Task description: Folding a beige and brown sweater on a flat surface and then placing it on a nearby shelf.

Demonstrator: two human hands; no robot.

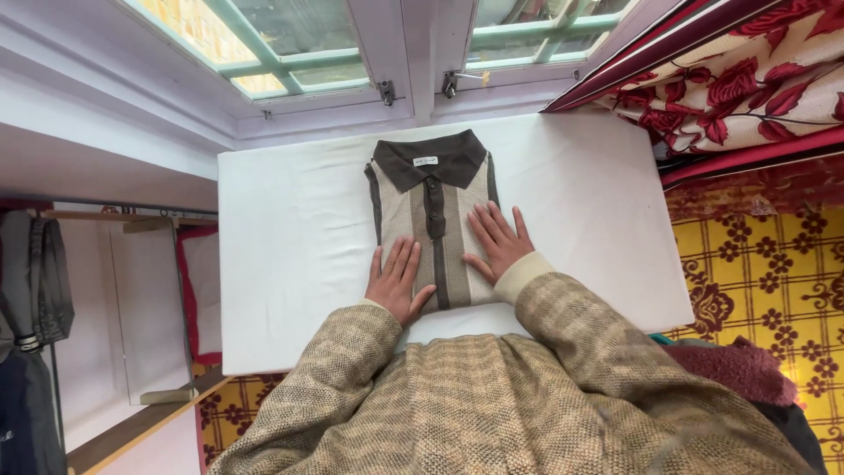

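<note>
- White table [290, 255] below a green-framed window [290, 53]; a floral curtain [756, 79] hangs at right.
- Left hand [397, 281], open and flat, presses the near left corner of the folded polo shirt [431, 198].
- Right hand [499, 242], open, fingers spread, rests on the shirt's right half.
- Shirt lies at table centre, collar toward the window; its near edge is hidden by the wrists.

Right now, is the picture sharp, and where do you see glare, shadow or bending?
Head view: the folded shirt and both hands, left hand and right hand, are sharp; daylight from the window is soft, with faint shadows only; the white table is bright, nearly washed out; the wide lens bends the edges.
</note>
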